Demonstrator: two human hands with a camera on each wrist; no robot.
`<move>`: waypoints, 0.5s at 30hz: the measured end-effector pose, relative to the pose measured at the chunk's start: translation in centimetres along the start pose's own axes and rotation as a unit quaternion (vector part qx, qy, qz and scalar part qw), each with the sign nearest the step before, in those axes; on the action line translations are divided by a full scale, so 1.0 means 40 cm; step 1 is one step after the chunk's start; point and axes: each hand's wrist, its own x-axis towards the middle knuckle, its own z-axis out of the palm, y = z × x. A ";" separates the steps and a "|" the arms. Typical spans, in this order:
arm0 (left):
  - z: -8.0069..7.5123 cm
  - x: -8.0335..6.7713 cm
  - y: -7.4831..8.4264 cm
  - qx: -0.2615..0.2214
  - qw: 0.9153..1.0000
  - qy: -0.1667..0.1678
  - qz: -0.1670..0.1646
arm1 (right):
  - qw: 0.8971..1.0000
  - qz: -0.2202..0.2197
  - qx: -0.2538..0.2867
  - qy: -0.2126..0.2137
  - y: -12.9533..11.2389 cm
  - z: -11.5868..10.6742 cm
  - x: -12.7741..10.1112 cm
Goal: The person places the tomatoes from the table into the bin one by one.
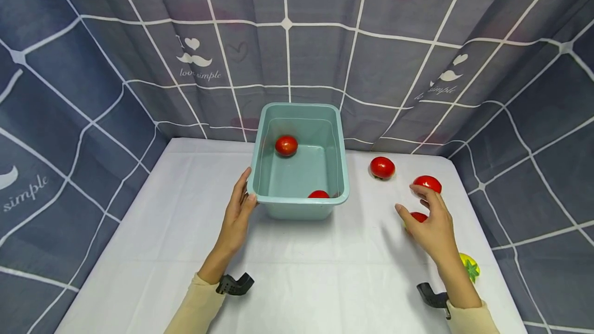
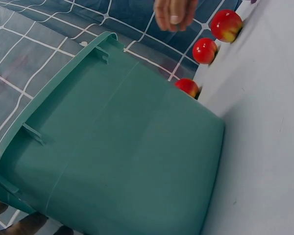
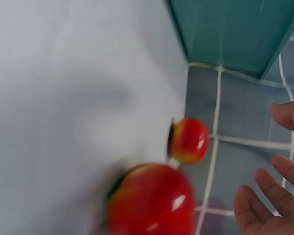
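Note:
My left hand [image 1: 237, 220] holds the near left corner of a teal plastic bin [image 1: 303, 210], thumb at the front rim and fingers along the left side. In the left wrist view, fingertips [image 2: 27, 224] touch below the bin's rim. Inside lie a red tomato [image 1: 286, 145] at the back left and another tomato [image 1: 318, 194] at the front right, partly hidden by the rim. My right hand [image 1: 431, 228], fingers spread and holding nothing, hovers over a tomato [image 1: 419, 217] it partly covers. Just past its fingertips lies another tomato [image 1: 427, 183].
A tomato [image 1: 382, 167] lies right of the bin. Beside my right wrist is a yellow tomato-like thing [image 1: 471, 267] with a green calyx, partly hidden. The white-covered table [image 1: 297, 282] meets a grey checked curtain [image 1: 315, 55] at its back and sides.

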 end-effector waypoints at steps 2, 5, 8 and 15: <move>0.000 0.001 -0.001 -0.002 1.000 -0.001 0.002 | 1.000 0.029 0.001 0.008 0.018 -0.005 -0.017; 0.000 0.001 -0.001 -0.006 1.000 -0.002 0.003 | 0.997 0.059 0.011 0.043 0.045 -0.002 -0.042; 0.000 0.001 0.000 -0.007 1.000 -0.002 0.002 | 0.994 0.069 0.017 0.078 0.070 0.010 -0.064; 0.001 -0.001 -0.001 -0.004 1.000 -0.001 0.002 | 0.990 0.113 0.037 0.079 0.103 0.034 -0.094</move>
